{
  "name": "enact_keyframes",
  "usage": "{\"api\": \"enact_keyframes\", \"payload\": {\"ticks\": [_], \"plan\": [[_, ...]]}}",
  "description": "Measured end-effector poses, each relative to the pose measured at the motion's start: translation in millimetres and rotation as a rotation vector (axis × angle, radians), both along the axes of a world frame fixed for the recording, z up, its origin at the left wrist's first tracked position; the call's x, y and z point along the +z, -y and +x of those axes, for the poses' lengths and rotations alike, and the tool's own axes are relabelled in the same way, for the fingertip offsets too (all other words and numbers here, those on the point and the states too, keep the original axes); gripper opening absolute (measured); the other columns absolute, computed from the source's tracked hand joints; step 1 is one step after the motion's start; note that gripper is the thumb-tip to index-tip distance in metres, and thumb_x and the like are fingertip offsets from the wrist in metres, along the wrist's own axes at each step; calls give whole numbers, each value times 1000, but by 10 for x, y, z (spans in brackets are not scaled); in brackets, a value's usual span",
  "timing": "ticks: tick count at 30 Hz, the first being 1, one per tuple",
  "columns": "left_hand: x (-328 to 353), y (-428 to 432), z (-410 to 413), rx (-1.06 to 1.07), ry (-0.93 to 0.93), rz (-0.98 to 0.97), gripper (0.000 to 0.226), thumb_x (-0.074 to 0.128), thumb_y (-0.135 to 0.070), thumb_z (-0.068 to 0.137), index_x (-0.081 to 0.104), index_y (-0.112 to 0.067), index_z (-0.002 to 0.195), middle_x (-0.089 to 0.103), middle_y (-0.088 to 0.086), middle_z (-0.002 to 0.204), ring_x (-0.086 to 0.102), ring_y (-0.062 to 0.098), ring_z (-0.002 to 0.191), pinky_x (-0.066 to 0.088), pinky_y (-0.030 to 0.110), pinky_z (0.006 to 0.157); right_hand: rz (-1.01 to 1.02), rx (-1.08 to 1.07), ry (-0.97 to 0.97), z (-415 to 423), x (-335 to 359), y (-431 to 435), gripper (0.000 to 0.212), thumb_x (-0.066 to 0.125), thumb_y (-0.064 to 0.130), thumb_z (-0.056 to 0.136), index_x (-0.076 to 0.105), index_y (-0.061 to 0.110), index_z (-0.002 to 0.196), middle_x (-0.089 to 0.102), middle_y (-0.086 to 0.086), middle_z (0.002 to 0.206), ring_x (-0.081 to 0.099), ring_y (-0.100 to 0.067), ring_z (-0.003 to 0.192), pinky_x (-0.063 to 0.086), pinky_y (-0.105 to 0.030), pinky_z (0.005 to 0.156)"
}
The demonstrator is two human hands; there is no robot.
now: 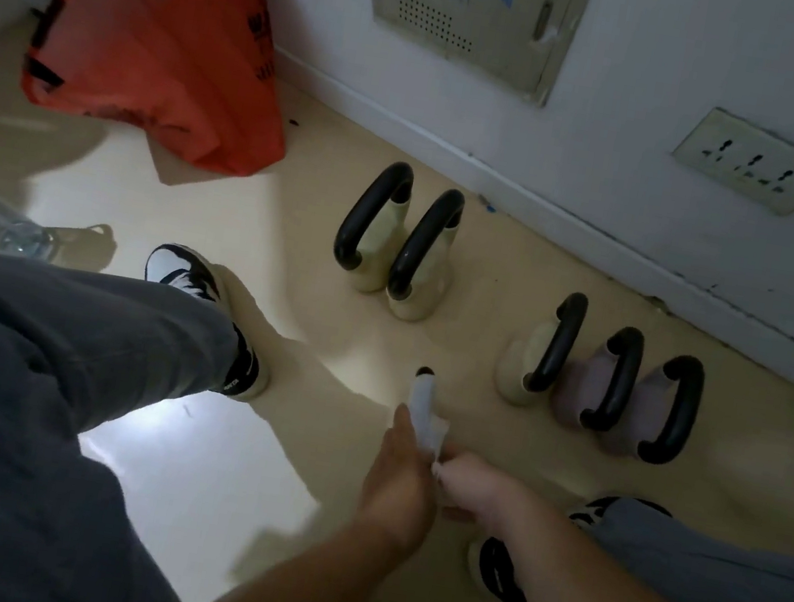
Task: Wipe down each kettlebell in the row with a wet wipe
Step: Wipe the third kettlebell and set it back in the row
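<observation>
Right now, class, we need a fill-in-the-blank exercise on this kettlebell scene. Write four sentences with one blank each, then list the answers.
1. The number of kettlebells standing on the floor is ____.
2. Every kettlebell handle is coloured ____.
3. The left hand and right hand together hold a white ____.
4. The bag leaning against the wall is coloured ____.

Missing words: five; black; wipe; orange

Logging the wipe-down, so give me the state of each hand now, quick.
Left hand: holding the white wet wipe, which sticks up from it.
Right hand: pinching the lower end of the same wipe.
</observation>
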State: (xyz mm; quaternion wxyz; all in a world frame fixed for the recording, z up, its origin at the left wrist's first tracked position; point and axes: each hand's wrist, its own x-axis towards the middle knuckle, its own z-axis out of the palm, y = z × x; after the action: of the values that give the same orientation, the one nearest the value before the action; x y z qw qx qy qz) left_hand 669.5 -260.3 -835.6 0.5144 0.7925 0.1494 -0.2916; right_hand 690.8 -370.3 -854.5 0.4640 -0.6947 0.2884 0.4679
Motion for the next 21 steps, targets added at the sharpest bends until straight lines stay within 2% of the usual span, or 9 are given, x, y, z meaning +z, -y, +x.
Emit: {"api": "enact_keyframes", "payload": {"ticks": [3, 6, 9, 11, 13, 15, 16, 19, 21], "plan": [[-79, 4, -107, 34, -22, 25, 78, 29, -77, 89, 20, -41, 157, 38, -8, 156, 43, 16, 138, 34, 41, 115, -44, 6, -7, 92, 34, -25, 28, 40, 28, 105, 57, 34, 126, 66, -1, 123, 62, -25, 114, 55, -36, 90], [-213, 50, 4, -73, 65, 131, 70, 31, -88, 84, 47, -50, 141, 58, -13, 142, 58, 8, 124, 44, 42, 107, 8, -178, -49, 146, -16, -51, 38, 41, 45, 103, 68, 21, 113, 72, -1, 108, 67, -22, 98, 58, -36, 84], [-90, 82, 430, -117, -29, 138, 46, 45, -51, 96, 46, -27, 135, 64, -2, 122, 64, 15, 105, 49, 29, 90, 42, -298, -55, 162, -8, 18, 54, 41, 66, 98, 75, 25, 103, 77, 2, 100, 70, -19, 94, 57, -34, 77], [11, 108, 790, -189, -3, 156, 40, 47, -20, 100, 49, -12, 138, 64, 4, 125, 62, 13, 103, 44, 15, 81, 40, -328, -78, 185, -15, 61, 60, 33, 73, 98, 72, 29, 106, 75, 1, 106, 70, -19, 100, 58, -38, 80], [124, 179, 1104, -333, -120, 176, 36, 41, -3, 103, 51, 0, 137, 60, 14, 129, 60, 23, 113, 41, 15, 77, 56, -359, -127, 216, -24, 69, 64, 26, 75, 99, 65, 25, 106, 72, 0, 107, 67, -21, 105, 55, -43, 87], [165, 224, 1245, -419, -139, 307, 38, 47, -14, 104, 45, -2, 141, 52, 17, 140, 53, 30, 126, 41, 26, 95, 80, -387, -149, 264, -64, 74, 69, 19, 76, 99, 61, 22, 108, 70, -1, 108, 66, -23, 109, 54, -46, 92], [159, 221, 1186, -393, -117, 323, 42, 51, -22, 103, 42, -6, 141, 52, 17, 140, 55, 29, 122, 42, 31, 99, 81, -402, -153, 281, -95, 88, 77, 16, 78, 97, 64, 19, 111, 72, -3, 110, 67, -23, 109, 55, -46, 93], [238, 168, 641, -108, -82, 215, 41, 38, -49, 103, 37, -32, 139, 61, 6, 129, 62, 15, 96, 53, 39, 86, 122, -449, -208, 252, -166, 129, 101, 10, 90, 84, 71, 20, 123, 76, -7, 114, 69, -26, 108, 56, -47, 95], [330, 136, 320, 141, -184, 47, 63, 15, -85, 88, 53, -47, 120, 68, -5, 117, 66, 9, 90, 49, 37, 82, 195, -463, -229, 249, -215, 140, 104, 8, 93, 81, 69, 24, 129, 74, -7, 120, 65, -28, 114, 50, -47, 101]]}}
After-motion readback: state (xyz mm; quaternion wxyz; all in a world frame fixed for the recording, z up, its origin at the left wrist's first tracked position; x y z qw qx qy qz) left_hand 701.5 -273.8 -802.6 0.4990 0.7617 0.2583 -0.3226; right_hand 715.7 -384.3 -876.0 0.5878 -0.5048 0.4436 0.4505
